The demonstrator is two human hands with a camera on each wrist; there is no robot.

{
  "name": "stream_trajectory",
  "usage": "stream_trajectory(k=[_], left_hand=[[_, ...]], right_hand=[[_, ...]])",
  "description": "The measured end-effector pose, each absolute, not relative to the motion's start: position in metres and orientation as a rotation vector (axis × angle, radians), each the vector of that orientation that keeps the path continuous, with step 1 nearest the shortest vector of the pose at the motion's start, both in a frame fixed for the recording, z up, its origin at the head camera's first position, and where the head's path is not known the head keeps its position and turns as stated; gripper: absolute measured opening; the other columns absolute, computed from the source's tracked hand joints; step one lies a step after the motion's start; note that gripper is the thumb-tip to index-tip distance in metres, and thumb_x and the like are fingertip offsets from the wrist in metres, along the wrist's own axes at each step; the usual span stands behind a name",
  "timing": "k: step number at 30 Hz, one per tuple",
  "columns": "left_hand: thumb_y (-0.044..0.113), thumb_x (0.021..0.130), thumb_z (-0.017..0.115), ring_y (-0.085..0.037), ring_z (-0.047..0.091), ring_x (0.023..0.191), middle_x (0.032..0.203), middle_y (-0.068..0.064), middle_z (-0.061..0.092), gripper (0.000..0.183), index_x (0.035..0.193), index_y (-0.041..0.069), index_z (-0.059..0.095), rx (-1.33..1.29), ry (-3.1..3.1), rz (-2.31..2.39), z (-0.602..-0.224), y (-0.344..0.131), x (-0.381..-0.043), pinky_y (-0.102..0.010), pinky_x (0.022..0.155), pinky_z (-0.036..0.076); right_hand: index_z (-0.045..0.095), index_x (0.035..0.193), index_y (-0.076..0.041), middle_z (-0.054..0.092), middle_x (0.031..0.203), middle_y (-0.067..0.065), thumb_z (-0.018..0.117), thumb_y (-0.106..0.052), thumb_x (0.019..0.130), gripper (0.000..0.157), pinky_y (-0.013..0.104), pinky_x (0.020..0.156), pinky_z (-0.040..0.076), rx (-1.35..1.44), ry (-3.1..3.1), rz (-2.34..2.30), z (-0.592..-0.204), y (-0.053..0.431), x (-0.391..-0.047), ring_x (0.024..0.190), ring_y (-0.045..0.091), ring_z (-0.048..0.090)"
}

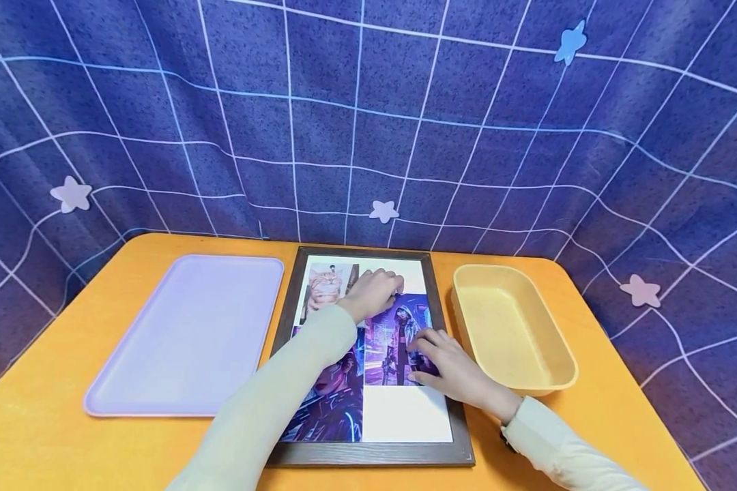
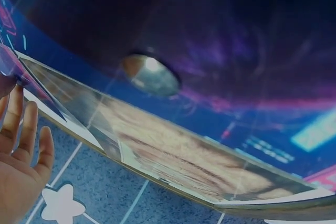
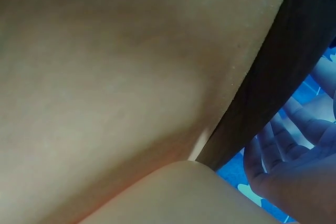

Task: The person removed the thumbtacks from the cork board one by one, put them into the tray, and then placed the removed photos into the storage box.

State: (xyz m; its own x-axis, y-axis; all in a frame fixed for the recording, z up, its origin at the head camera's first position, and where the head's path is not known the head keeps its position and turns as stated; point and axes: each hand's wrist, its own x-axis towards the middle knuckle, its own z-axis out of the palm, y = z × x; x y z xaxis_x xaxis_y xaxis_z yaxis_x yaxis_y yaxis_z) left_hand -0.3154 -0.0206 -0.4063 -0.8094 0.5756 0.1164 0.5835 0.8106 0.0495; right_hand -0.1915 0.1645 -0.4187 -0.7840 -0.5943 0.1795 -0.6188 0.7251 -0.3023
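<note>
A dark picture frame (image 1: 368, 453) lies on the table with several printed pictures on its white backing (image 1: 405, 416). At the top edge of a purple city picture with a hooded figure (image 1: 383, 344), my left hand (image 1: 374, 292) touches the print with its fingertips. In the left wrist view, its outer fingers (image 2: 29, 135) extend apart from each other. My right hand (image 1: 451, 365) rests over the right side of the same picture, fingers and thumb spread. A cat picture (image 1: 323, 286) is at upper left; a neon portrait (image 1: 331, 412), partly behind my left sleeve, is at lower left.
A flat lilac tray (image 1: 187, 334) lies to the left of the frame, and a deep yellow bin (image 1: 510, 320) stands close by its right side. Behind the orange table (image 1: 43, 423) hangs a blue curtain (image 1: 319, 129) with a white grid and stars.
</note>
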Motion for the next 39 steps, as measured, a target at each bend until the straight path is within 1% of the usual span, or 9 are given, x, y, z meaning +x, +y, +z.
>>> stream_trajectory(k=[5, 21, 30, 39], left_hand=[[0.018, 0.084, 0.063, -0.016, 0.059, 0.096, 0.102, 0.003, 0.064, 0.02, 0.104, 0.02, 0.063, -0.927, -2.898, -0.131, -0.4078, -0.0193, -0.3172, -0.035, 0.081, 0.046], [0.014, 0.084, 0.062, -0.021, 0.059, 0.093, 0.099, 0.0, 0.065, 0.018, 0.101, 0.017, 0.067, -0.938, -2.877, -0.224, -0.4112, -0.0203, -0.3168, -0.036, 0.081, 0.047], [0.016, 0.085, 0.061, -0.021, 0.058, 0.095, 0.101, 0.001, 0.064, 0.019, 0.102, 0.018, 0.067, -0.917, -2.918, -0.258, -0.4102, -0.0209, -0.3174, -0.037, 0.084, 0.044], [0.016, 0.085, 0.061, -0.02, 0.056, 0.094, 0.101, 0.002, 0.064, 0.018, 0.102, 0.018, 0.067, -0.917, -2.93, -0.274, -0.4106, -0.0224, -0.3163, -0.037, 0.083, 0.042]], right_hand=[[0.06, 0.108, -0.013, 0.053, 0.112, -0.001, 0.07, -0.03, 0.078, 0.035, 0.034, 0.082, 0.039, 1.012, -2.849, 0.544, -0.4182, 0.165, -0.1918, 0.097, 0.014, 0.045], [0.06, 0.106, -0.014, 0.053, 0.111, -0.001, 0.071, -0.03, 0.078, 0.034, 0.032, 0.08, 0.039, 1.014, -2.84, 0.557, -0.4186, 0.165, -0.1921, 0.096, 0.013, 0.044], [0.06, 0.107, -0.014, 0.053, 0.111, -0.003, 0.071, -0.029, 0.078, 0.034, 0.032, 0.08, 0.039, 0.999, -2.852, 0.554, -0.4192, 0.1646, -0.1919, 0.095, 0.012, 0.044], [0.06, 0.107, -0.013, 0.053, 0.112, -0.001, 0.071, -0.028, 0.078, 0.034, 0.032, 0.079, 0.038, 0.994, -2.867, 0.571, -0.418, 0.1638, -0.1907, 0.095, 0.013, 0.043]])
